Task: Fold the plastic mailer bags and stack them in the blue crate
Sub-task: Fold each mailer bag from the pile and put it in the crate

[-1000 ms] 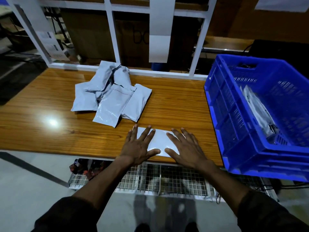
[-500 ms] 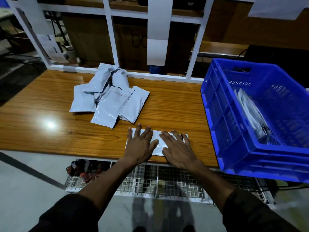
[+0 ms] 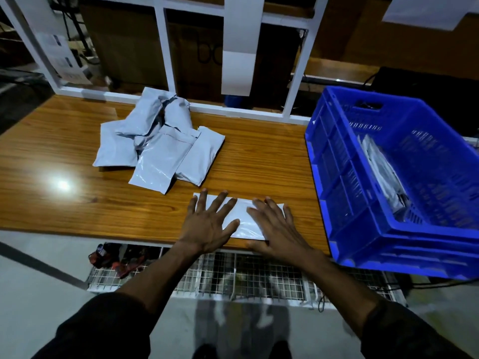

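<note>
No readable labels anywhere, the cardboard box (image 3: pixel 204 47) behind the desk is only showing a couple of dark letters I can't make out. The blue crate (image 3: pixel 344 177) is sitting at the desk's (image 3: pixel 64 141) right edge with a few folded bags (image 3: pixel 383 174) lying inside. Both hands, left hand (image 3: pixel 207 224) and right hand (image 3: pixel 277 229), are pressing flat with fingers spread on a white mailer (image 3: pixel 241 216) at the near edge, and the unfolded grey mailer pile (image 3: pixel 160 149) is lying toward the back edge.
</note>
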Tool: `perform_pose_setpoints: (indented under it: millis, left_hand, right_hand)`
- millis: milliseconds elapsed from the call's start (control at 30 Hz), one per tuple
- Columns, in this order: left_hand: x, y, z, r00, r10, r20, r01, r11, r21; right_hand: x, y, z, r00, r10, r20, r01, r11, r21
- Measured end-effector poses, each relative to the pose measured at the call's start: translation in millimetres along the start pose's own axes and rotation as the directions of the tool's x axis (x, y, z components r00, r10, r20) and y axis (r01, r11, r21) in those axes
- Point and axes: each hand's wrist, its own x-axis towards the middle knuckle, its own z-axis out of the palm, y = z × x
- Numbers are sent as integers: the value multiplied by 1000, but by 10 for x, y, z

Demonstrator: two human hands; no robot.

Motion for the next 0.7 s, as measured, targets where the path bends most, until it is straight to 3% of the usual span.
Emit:
perform_pose_setpoints:
  millis: [100,200,400,467,567,700]
  left_hand:
    - [17,-19,-15,1000,6,-8,-6,999,-37]
    - [-31,1,-37,999,8,-45,-12,996,-94]
    - [-155,-28,21,924,145,-355,-135,989,52]
    - [-158,-5,-7,924,120,-362,-109,993,51]
    - [-174,19,-20,931,116,-346,-93,992,83]
    - [-162,21,-32,933,79,-352,-63,996,55]
  right_hand:
    - [-50,-27,-4,969,-156,-191,147,987,-63]
    - [-42,-65,2,940,-189,-284,179,982,-62]
    - [-27,-175,-171,928,-133,-347,154,988,33]
    - [-100,-222,-212,915,-241,-323,220,970,-100]
    - [-205,-280,-234,879,-450,-161,383,865,-325]
    - [-142,-339,-383,862,-507,0,470,799,-375]
